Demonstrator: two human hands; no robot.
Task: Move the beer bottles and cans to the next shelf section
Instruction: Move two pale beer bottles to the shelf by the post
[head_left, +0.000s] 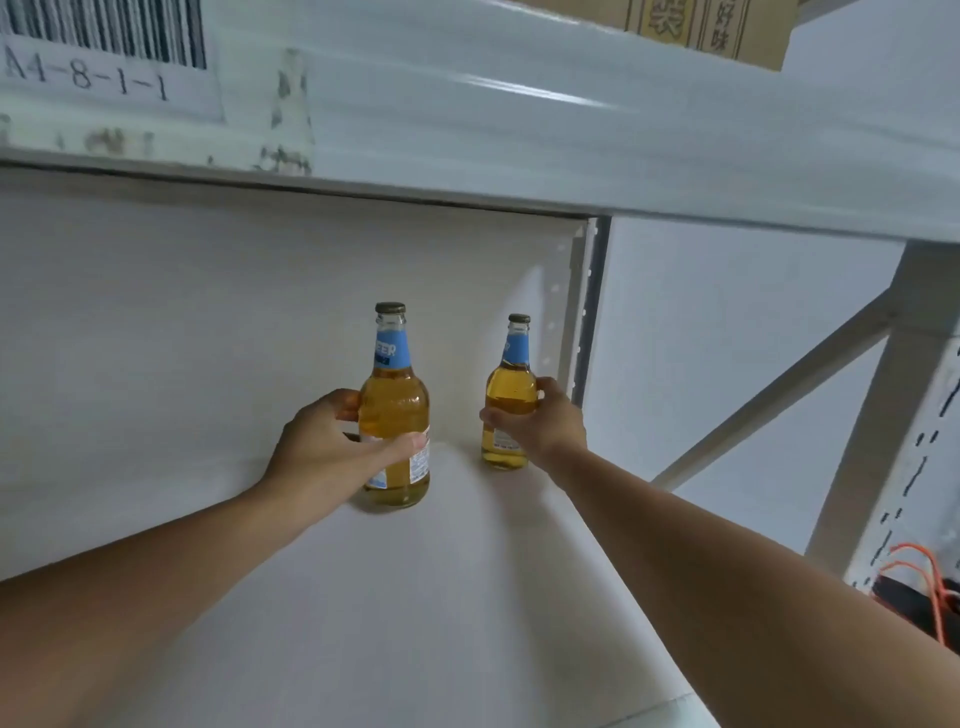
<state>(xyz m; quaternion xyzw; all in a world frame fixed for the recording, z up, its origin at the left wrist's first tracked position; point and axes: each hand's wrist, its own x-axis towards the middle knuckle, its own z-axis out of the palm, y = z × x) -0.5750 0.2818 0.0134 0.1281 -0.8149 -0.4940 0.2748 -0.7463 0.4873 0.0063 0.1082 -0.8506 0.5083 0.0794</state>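
Gripping one upright beer bottle apiece on the white shelf board (415, 597), the left hand (332, 447) curls round the nearer bottle (395, 410) and the right hand (540, 423) round the farther bottle (510, 395), closest to the perforated rear upright (579, 312) at the board's back corner.

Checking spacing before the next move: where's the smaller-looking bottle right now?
In the head view, the far bottle stands right of centre on the white shelf, held by the right hand, near the rear upright.
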